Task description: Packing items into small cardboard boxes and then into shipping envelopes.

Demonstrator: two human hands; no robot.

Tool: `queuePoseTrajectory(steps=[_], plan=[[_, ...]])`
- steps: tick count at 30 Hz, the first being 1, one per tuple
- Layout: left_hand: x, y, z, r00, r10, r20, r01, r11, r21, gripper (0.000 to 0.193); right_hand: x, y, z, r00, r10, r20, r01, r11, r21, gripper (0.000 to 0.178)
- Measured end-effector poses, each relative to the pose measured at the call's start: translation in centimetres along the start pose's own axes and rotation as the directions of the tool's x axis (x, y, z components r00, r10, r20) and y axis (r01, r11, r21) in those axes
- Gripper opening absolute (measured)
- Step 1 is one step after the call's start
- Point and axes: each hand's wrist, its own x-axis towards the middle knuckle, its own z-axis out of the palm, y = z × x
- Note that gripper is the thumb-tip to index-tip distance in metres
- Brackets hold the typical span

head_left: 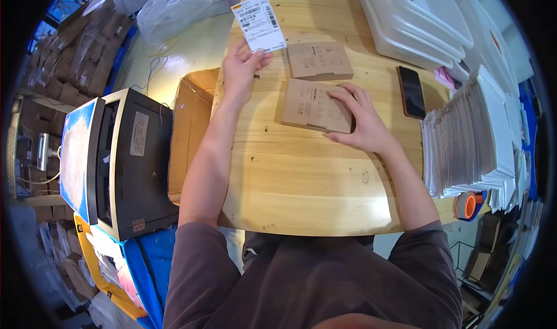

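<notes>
Held up at the table's far left edge is a white printed label [261, 27], pinched at its lower end by my left hand [242, 68]. My right hand [364, 120] rests on the right side of a flat brown cardboard box [310, 106], thumb at its near edge and fingers over its top. Just beyond lies a second flat brown box [320, 60] of similar look, which neither hand touches. Both boxes lie flat on the wooden table [301, 184] and carry dark printed drawings.
A black phone [412, 92] lies to the right, near a tall stack of white mailers [464, 137]. White plastic bins [418, 22] stand at the far right, an orange tape roll [465, 205] at the near right. An open carton [194, 126] and a dark machine [142, 161] flank the left edge.
</notes>
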Motion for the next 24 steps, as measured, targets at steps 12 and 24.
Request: queuePoseTrajectory(steps=[12,24], plan=[[0.8,-3.7,0.7,0.765,0.643,0.043,-0.294,0.29,0.911,0.04,6.2,4.3,-2.5,0.86,-0.172,-0.48,0.312,0.922,0.228,0.084],[-5.1,-1.9,6.7,0.941,0.128,0.313,-0.336,0.455,0.825,0.041,8.2,8.2,0.9,0.941,0.144,-0.306,-0.035,0.941,0.336,0.083]])
